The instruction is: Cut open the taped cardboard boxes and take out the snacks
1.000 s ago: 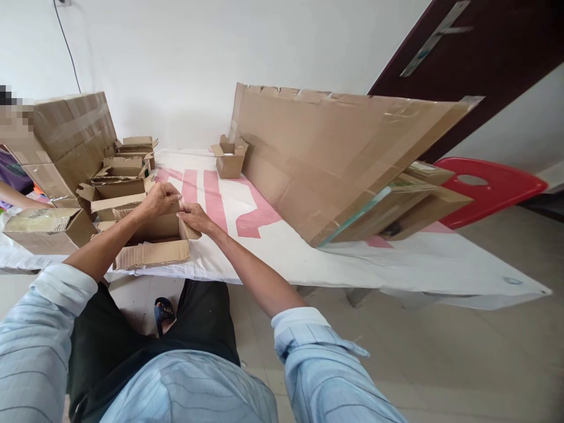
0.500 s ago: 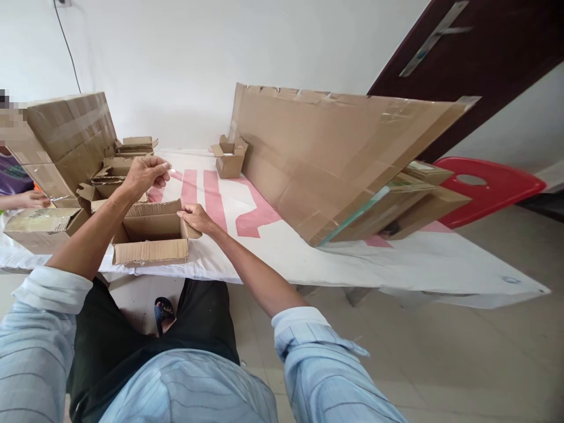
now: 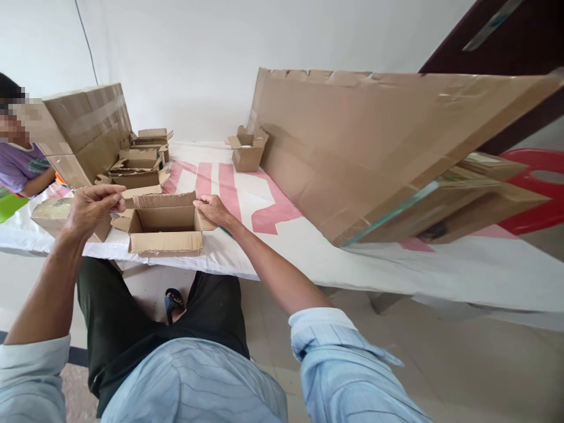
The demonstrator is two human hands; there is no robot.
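Note:
An open cardboard box stands near the front edge of the cloth-covered table, its flaps folded outward. My right hand pinches the flap on the box's right side. To the left of the box, my left hand is raised with thumb and fingers pressed together. Whatever those fingers hold, if anything, is too small to make out. The bottom of the box is hidden by its front wall. Behind my left hand lies a closed cardboard box, partly covered by the hand.
Several open cartons line up at the back left beside a tall stack of taped boxes. A small open box stands by a large leaning cardboard sheet. Another person is at the far left; a red chair is at right.
My left hand has moved from above the box's far left side to the left and nearer to me. My right hand stays on the flap. The view has shifted slightly.

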